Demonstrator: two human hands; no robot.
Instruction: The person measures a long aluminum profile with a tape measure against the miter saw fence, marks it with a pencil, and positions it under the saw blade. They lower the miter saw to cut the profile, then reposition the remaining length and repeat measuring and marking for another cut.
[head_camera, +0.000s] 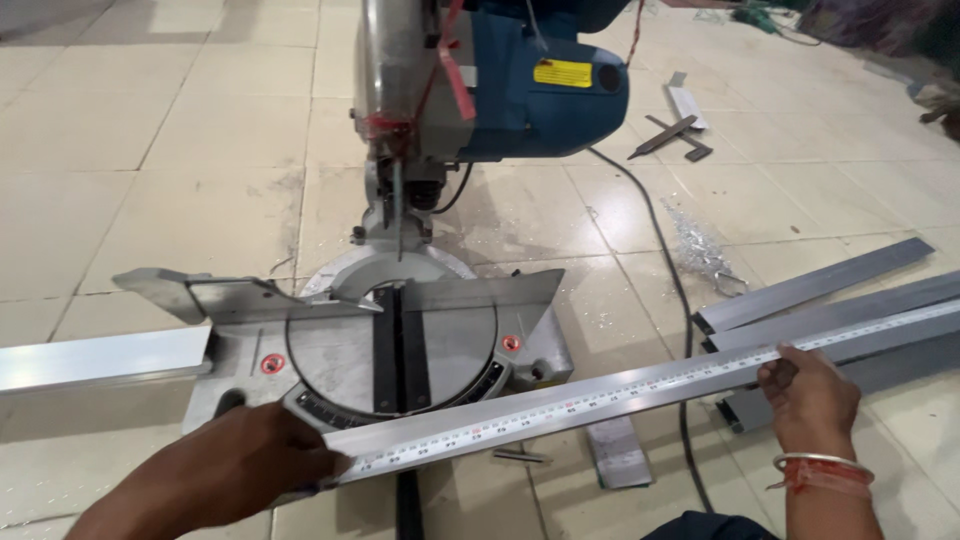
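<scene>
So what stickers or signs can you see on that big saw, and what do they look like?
Yellow label: rectangle with dark print, on the blue motor housing.
Left round sticker: red and white, on the grey saw base, left of the turntable.
Right round sticker: same colours, right of the turntable.

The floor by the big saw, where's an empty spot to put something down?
Bare tile lies left of the blue saw, above the silver bar. It is crowded on the right: grey bars, black cord, shavings, and both hands holding the long ruler.
</scene>
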